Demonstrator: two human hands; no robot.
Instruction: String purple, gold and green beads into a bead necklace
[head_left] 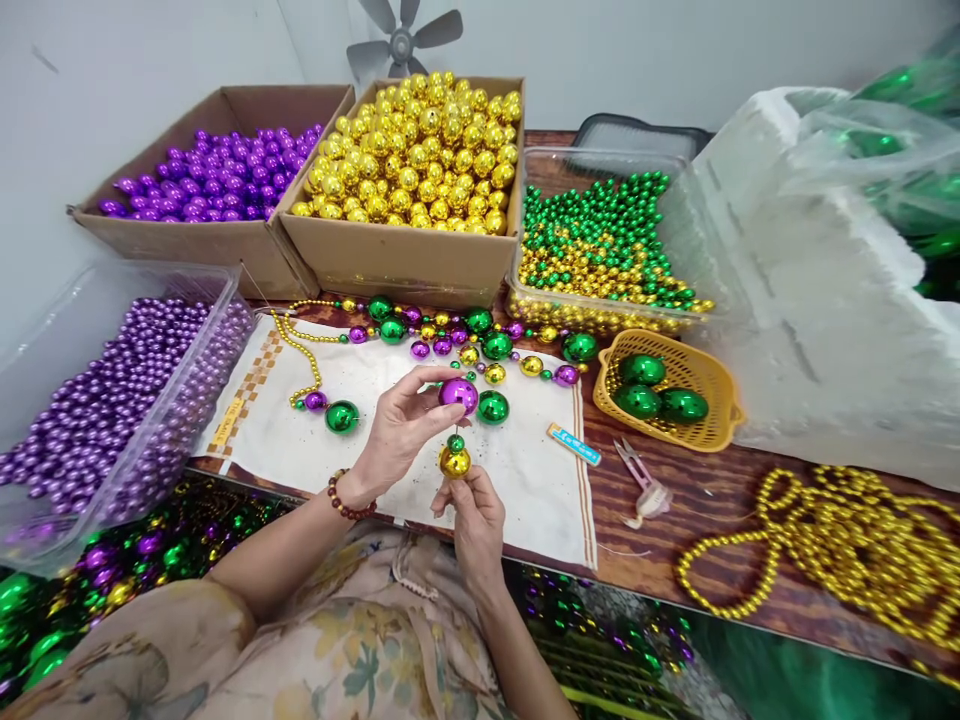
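Note:
Between the thumb and fingers of my left hand is a shiny purple ball bead. Just below it, a small green bead sits on top of a gold ball bead, with a thin dark line running up toward the purple one. My right hand pinches right under the gold bead; what its fingertips grip is mostly hidden. Close behind lies a large green bead on the white cloth. A strand of mixed beads stretches along the cloth's far edge, its gold end curving down at the left.
Cardboard boxes of purple beads and gold beads stand at the back. Clear tubs hold small purple beads and green-gold beads. At right are a yellow basket, thread snips, a blue packet and gold bead strings.

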